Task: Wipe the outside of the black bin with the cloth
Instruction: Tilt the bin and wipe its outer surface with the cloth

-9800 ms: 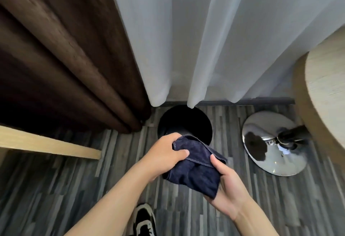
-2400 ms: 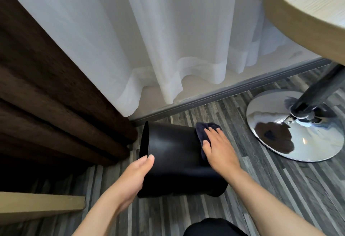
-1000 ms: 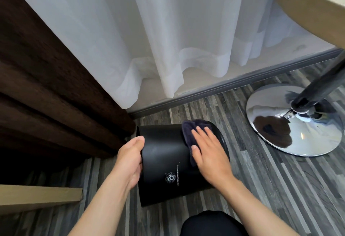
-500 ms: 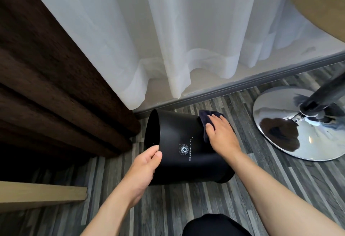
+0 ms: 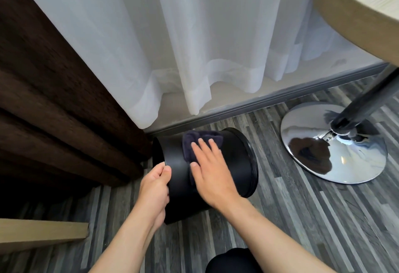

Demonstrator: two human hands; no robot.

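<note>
The black bin lies on its side on the grey wood floor, its mouth to the left and its base to the right. My left hand grips the rim at the mouth. A dark blue cloth is spread over the top of the bin's wall. My right hand lies flat on the cloth with its fingers stretched out, pressing it against the bin. The part of the cloth under the palm is hidden.
A white sheer curtain and a grey skirting strip run behind the bin. A dark brown curtain hangs at the left. A chrome table base with its dark pole stands to the right under a round wooden tabletop. A wooden board juts in low left.
The bin has been turned about its axis, so the printed logo is out of sight. My right hand and the cloth have slid left toward the mouth. My left hand now pinches the rim.
</note>
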